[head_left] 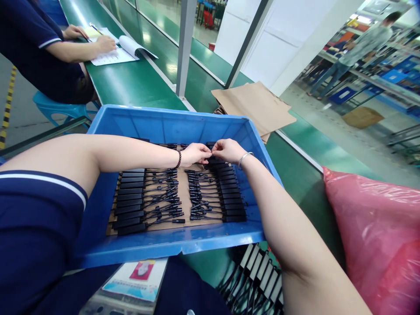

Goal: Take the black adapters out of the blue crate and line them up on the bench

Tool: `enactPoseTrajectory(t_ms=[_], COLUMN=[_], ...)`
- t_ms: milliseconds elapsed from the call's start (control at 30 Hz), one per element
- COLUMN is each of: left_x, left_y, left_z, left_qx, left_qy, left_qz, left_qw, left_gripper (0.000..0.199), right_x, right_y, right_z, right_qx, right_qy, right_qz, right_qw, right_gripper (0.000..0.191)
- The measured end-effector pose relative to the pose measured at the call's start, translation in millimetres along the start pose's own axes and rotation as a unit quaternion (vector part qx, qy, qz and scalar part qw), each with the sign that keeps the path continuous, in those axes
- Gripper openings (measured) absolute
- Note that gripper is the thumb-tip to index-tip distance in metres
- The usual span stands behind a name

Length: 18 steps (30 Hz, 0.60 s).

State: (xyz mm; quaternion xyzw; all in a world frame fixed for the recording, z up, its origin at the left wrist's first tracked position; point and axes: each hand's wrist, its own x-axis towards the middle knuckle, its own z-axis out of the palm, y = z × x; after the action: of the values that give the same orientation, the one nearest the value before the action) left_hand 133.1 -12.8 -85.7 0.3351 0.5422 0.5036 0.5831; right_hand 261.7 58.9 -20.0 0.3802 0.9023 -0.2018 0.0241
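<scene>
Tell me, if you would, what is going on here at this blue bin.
A person is working over the far part of a blue bin, left hand and right hand brought together at the fingertips; whatever they may be pinching is too small to tell. Below, black corded units lie in two rows on brown cardboard, cords pointing inward. More units with pale faces sit outside the bin, and a co-worker leans over papers.

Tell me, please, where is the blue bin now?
In the head view, the blue bin is near the centre, below the left hand and right hand, with cardboard sheets by its far right corner.
</scene>
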Motion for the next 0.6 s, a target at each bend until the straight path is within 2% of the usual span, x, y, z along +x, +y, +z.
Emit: enactPoseTrajectory(t_ms=[167, 367, 500, 600], left_x=[0, -1, 2, 3], left_y=[2, 2, -1, -2], left_z=[-1.1, -7.7, -12.9, -13.5], left_qx=[0.063, 0.160, 0.188, 0.175], left_qy=[-0.010, -0.049, -0.069, -0.087], left_qz=[0.018, 0.070, 0.096, 0.093], left_qw=[0.998, 0.983, 0.975, 0.976], left_gripper=[0.001, 0.010, 0.015, 0.019], right_x=[-1, 7, 9, 5], right_y=[-6, -14, -3, 5], right_z=[-1, 7, 13, 15], right_qx=[-0.033, -0.064, 0.082, 0.195], right_qy=[-0.028, -0.061, -0.111, -0.144], right_qz=[0.014, 0.080, 0.094, 0.100], right_qw=[0.999, 0.993, 0.986, 0.965], right_gripper=[0.013, 0.013, 0.006, 0.009])
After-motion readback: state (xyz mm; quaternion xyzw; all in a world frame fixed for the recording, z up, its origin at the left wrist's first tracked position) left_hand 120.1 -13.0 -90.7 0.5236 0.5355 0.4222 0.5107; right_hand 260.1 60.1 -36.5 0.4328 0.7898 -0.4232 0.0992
